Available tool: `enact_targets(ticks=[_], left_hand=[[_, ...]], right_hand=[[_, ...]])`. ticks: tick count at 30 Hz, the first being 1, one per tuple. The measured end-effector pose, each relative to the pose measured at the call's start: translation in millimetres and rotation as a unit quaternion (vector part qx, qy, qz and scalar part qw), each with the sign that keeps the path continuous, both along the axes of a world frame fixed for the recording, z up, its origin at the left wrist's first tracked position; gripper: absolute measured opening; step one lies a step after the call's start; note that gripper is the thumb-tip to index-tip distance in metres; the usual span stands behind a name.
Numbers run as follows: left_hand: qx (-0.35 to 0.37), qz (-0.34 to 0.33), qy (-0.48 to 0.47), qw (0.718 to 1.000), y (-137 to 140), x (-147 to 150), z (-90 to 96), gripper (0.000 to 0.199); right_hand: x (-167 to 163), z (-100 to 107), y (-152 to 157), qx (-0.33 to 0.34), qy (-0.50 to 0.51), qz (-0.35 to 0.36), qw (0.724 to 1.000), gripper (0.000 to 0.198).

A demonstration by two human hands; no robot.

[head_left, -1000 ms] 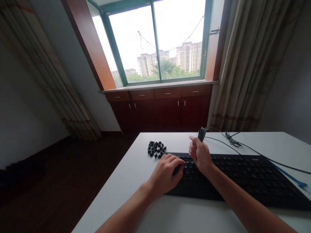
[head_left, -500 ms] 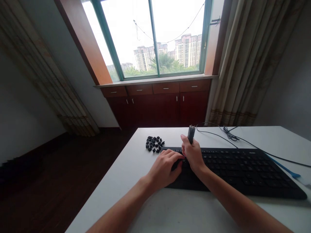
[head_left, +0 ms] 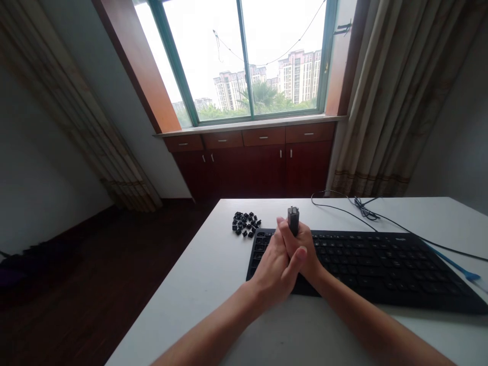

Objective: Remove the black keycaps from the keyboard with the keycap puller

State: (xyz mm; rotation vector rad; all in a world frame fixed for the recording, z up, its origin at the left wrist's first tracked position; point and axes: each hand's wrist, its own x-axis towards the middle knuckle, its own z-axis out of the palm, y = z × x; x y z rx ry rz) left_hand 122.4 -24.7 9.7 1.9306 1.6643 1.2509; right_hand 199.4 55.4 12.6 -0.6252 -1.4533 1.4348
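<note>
Keyboard (head_left: 381,268), black and full-length, lying flat on the white worktop (head_left: 202,274); its left end sits below and around the person's joined hands. Cable (head_left: 365,209), dark, loosely bundled behind the keyboard. Right hand (head_left: 310,258), curled round an upright tool. Left hand (head_left: 272,265), pressed against the right, thumb crossing over it; whether its fingers grip anything I cannot tell from where I stand. Blue implement (head_left: 459,267), near the keyboard's far right edge. Tool (head_left: 293,222), dark, metallic at its top; lower end hidden. Keycaps (head_left: 245,224), black, loosely heaped just beyond the keyboard's left corner. Step in hand, as I judge it: working the tool two-handed above the left keys. The next move probably calls for a steadied keyboard and a straight, controlled lift.
</note>
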Motion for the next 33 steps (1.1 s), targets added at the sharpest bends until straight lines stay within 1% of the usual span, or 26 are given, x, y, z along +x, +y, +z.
enact_targets(ticks=[3, 5, 8, 11, 14, 16, 19, 21, 22, 23, 26, 27, 30, 33], left_hand=[[0.003, 0.015, 0.006, 1.0, 3.9, 6.0, -6.1, 0.061], [0.001, 0.023, 0.002, 1.0, 5.2, 6.6, -8.0, 0.059], [0.004, 0.024, 0.004, 1.0, 4.8, 6.9, -7.2, 0.057], [0.015, 0.012, 0.02, 1.0, 3.7, 8.7, -5.9, 0.06], [0.018, 0.014, 0.021, 1.0, 3.0, 8.4, -6.2, 0.064], [0.007, 0.012, 0.016, 1.0, 2.3, 4.0, -5.6, 0.069], [-0.027, -0.004, 0.045, 0.999, -0.5, -11.9, -0.4, 0.081], [-0.041, -0.03, 0.105, 0.993, -3.0, -26.8, 5.6, 0.085], [-0.038, -0.047, 0.14, 0.988, -4.2, -34.6, 8.9, 0.081], [-0.031, -0.061, 0.172, 0.983, -5.1, -41.9, 12.2, 0.073], [-0.013, -0.087, 0.235, 0.968, -6.5, -59.0, 20.4, 0.038], [-0.01, -0.098, 0.249, 0.963, -6.7, -62.7, 22.4, 0.031], [-0.008, -0.142, 0.273, 0.952, -7.7, -68.6, 26.4, 0.027], [-0.021, -0.161, 0.26, 0.952, -9.5, -72.5, 29.3, 0.029]], right_hand=[[-3.6, -1.9, -1.8, -0.004, -0.065, -0.032, 0.997, 0.041], [-6.2, -3.3, -1.1, -0.023, -0.071, -0.036, 0.997, 0.042], [-7.2, -3.1, -1.1, -0.039, -0.021, -0.037, 0.998, 0.043], [-5.6, 0.3, -4.7, -0.031, 0.028, -0.034, 0.999, 0.044], [-4.9, 2.7, -6.6, -0.024, 0.037, -0.017, 0.999, 0.044], [-5.1, 2.6, -4.0, -0.027, 0.047, -0.017, 0.998, 0.045], [-4.5, 2.3, 5.5, -0.064, 0.095, -0.04, 0.993, 0.048], [-2.3, 3.8, 13.5, -0.101, 0.133, -0.066, 0.984, 0.049], [-0.8, 5.0, 17.4, -0.115, 0.148, -0.08, 0.979, 0.048], [0.9, 6.3, 20.9, -0.127, 0.16, -0.093, 0.975, 0.049], [5.0, 9.0, 28.5, -0.153, 0.18, -0.112, 0.965, 0.049], [5.7, 9.2, 29.7, -0.157, 0.182, -0.113, 0.964, 0.049], [6.1, 7.6, 29.7, -0.156, 0.17, -0.113, 0.966, 0.049], [6.2, 4.9, 27.3, -0.141, 0.141, -0.106, 0.974, 0.051]])
